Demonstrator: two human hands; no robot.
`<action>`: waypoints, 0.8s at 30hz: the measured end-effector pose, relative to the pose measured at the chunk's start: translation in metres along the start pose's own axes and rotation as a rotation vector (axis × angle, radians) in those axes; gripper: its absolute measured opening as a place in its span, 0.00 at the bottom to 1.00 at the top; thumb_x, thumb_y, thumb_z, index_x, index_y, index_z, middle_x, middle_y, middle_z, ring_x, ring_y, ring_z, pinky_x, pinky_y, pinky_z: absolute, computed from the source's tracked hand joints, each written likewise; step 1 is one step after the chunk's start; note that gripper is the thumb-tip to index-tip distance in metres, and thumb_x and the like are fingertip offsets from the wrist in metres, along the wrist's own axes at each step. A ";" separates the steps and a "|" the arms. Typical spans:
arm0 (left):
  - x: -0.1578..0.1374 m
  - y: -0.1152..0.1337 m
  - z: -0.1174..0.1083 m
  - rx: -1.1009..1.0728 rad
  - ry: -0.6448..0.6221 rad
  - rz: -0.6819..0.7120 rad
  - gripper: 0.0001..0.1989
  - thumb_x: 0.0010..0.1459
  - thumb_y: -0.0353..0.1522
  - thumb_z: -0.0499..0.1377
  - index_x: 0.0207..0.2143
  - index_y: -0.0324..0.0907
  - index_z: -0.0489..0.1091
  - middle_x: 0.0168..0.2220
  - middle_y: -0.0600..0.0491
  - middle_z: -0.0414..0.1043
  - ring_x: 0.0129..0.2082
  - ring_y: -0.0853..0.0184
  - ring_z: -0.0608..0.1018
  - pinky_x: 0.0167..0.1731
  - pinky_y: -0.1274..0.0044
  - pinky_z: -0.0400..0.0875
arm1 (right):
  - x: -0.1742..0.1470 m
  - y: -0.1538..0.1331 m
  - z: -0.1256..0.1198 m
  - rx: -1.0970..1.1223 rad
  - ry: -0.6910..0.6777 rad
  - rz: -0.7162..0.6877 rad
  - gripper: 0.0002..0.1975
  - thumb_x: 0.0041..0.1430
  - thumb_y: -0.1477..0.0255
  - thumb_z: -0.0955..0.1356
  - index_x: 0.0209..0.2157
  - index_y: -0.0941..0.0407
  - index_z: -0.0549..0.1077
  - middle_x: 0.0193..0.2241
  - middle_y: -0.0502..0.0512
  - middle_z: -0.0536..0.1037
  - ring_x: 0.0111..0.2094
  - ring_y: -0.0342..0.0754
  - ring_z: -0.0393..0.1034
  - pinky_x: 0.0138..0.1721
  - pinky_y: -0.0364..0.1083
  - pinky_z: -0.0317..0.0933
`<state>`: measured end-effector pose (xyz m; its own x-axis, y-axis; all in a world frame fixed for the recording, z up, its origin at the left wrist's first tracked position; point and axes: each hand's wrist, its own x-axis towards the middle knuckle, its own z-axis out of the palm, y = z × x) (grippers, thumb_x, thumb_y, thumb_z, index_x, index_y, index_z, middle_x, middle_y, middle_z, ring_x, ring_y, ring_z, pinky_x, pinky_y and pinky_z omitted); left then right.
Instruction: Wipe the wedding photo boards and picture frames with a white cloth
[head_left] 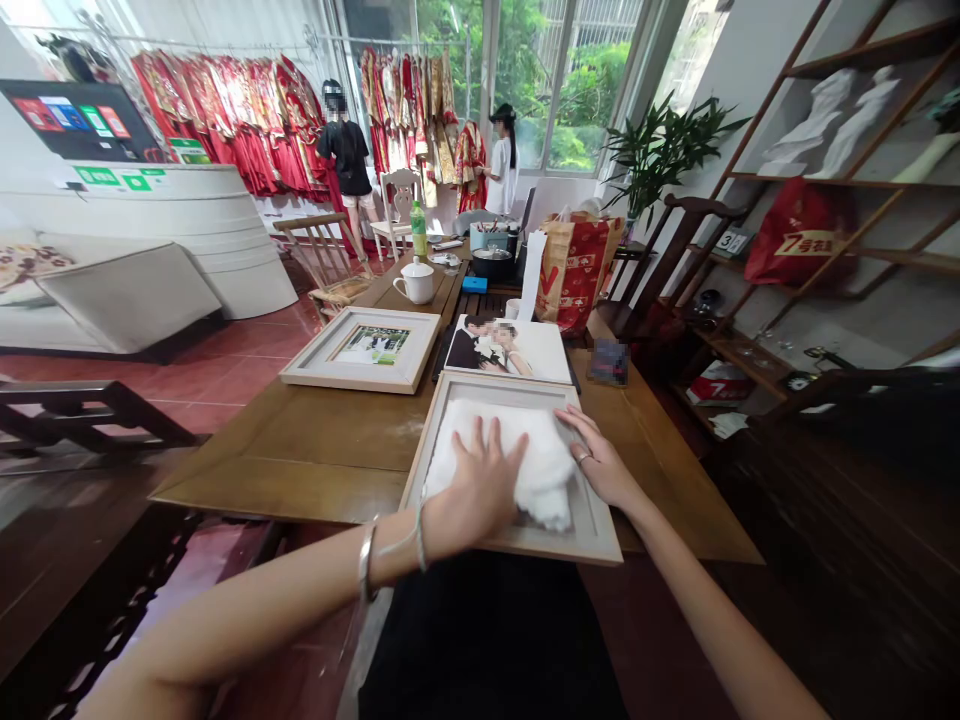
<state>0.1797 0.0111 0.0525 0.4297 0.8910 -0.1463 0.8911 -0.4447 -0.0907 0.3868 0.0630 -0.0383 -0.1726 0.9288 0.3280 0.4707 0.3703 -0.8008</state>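
Observation:
Close in front of me, a light wooden picture frame [600, 540] rests at the table's near edge, slightly turned. On its recessed face lies a bunched white cloth [544, 475]. My left hand [480, 490] is laid on the cloth with its fingers spread. At the cloth's right side, my right hand [596, 460] reaches over the frame, fingers stretched out and touching or close to the cloth's edge. Just beyond is a printed photo of a couple [510, 348]. A second framed picture [364, 350] lies flat to the left.
On the wooden table [300, 440] stand a lidded white mug [415, 282], a green-labelled bottle [418, 230], a black pan [493, 265] and a paper bag [577, 270]. Shelves [847, 180] line the right side. Two people stand by racks of red garments [225, 120].

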 end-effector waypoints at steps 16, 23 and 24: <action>-0.036 0.008 -0.021 -0.112 -0.208 0.328 0.45 0.45 0.29 0.60 0.64 0.34 0.43 0.64 0.28 0.41 0.63 0.41 0.42 0.57 0.52 0.46 | 0.000 -0.004 0.001 0.002 0.023 0.024 0.23 0.57 0.74 0.60 0.55 0.51 0.65 0.61 0.58 0.60 0.64 0.53 0.49 0.63 0.59 0.42; -0.043 0.022 -0.012 -0.238 -0.140 0.471 0.46 0.47 0.31 0.60 0.65 0.42 0.39 0.65 0.34 0.38 0.64 0.46 0.41 0.59 0.56 0.45 | 0.005 -0.007 -0.001 0.056 0.010 0.106 0.22 0.59 0.64 0.61 0.54 0.53 0.67 0.62 0.58 0.59 0.64 0.54 0.47 0.64 0.56 0.40; -0.038 0.023 -0.014 -0.226 -0.145 0.458 0.45 0.47 0.31 0.60 0.65 0.43 0.41 0.65 0.35 0.38 0.64 0.45 0.42 0.59 0.56 0.46 | 0.006 -0.008 -0.002 0.088 0.010 0.122 0.22 0.60 0.62 0.60 0.54 0.53 0.68 0.62 0.57 0.59 0.65 0.54 0.46 0.64 0.56 0.39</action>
<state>0.1854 -0.0316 0.0694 0.7720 0.5811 -0.2575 0.6329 -0.7402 0.2270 0.3838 0.0652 -0.0292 -0.1099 0.9669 0.2304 0.4100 0.2553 -0.8756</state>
